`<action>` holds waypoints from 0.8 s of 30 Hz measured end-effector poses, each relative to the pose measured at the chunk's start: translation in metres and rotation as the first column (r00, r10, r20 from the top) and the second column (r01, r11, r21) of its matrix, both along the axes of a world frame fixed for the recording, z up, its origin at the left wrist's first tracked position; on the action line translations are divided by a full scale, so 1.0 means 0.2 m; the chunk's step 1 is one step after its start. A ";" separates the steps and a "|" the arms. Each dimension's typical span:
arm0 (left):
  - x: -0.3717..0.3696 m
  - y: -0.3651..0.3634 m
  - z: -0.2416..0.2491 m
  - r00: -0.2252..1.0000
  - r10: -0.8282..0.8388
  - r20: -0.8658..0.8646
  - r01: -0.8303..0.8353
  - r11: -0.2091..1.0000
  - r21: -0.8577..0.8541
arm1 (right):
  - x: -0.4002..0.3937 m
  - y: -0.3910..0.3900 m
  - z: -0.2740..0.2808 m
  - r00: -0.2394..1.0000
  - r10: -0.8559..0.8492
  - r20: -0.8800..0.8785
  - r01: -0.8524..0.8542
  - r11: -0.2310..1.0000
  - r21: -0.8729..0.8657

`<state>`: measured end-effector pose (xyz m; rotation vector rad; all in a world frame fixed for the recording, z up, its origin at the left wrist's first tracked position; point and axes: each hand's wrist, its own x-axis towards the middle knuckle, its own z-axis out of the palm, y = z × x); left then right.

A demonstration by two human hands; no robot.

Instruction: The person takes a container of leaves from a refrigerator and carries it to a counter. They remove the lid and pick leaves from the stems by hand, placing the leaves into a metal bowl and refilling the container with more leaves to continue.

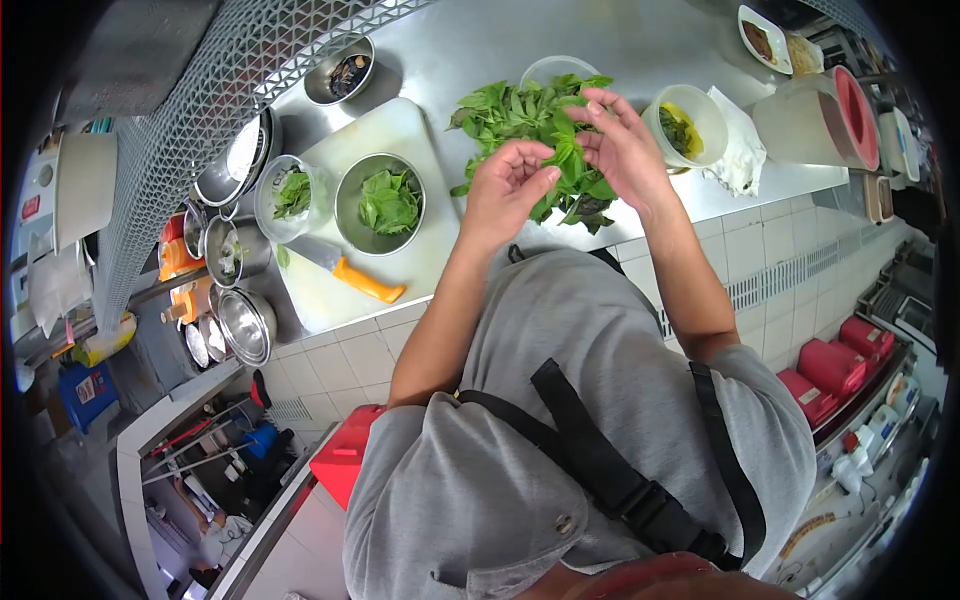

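Note:
A pile of leafy green herb sprigs, like basil [500,112], lies on the steel counter in front of me. Over its near side, my left hand [512,188] has thumb and fingers curled close together; whatever they pinch is too small to make out. Facing it, my right hand [622,148] curves its fingers around an upright basil sprig [567,152]. To the left, a steel bowl [420,212] of picked leaves [388,203] stands on a white cutting board [385,130]. A knife with an orange handle [368,281] rests beside that bowl.
A clear container [262,205] with leaves stands left of the bowl. Right of the pile are a tub [652,112] with yellowish liquid and leaves, a white cloth [738,150] and a large container [800,120]. Another steel bowl [312,84] sits behind the board. Metal mesh [215,110] borders the left.

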<state>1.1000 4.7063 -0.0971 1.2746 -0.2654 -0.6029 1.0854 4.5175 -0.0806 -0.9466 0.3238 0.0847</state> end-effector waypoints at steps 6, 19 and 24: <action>-0.02 0.00 0.03 0.975 0.218 -0.030 -0.220 0.973 -0.069 | -0.12 0.09 0.00 0.995 0.033 -0.095 -0.061 0.950 -0.308; -0.04 0.05 0.00 0.960 0.263 0.101 -0.257 0.964 -0.068 | -0.13 0.03 -0.04 0.975 0.220 0.009 -0.212 0.948 -0.237; -0.04 0.07 -0.02 0.942 0.277 0.190 -0.289 0.957 0.037 | -0.12 0.06 -0.09 0.961 0.223 0.164 -0.103 0.839 -0.534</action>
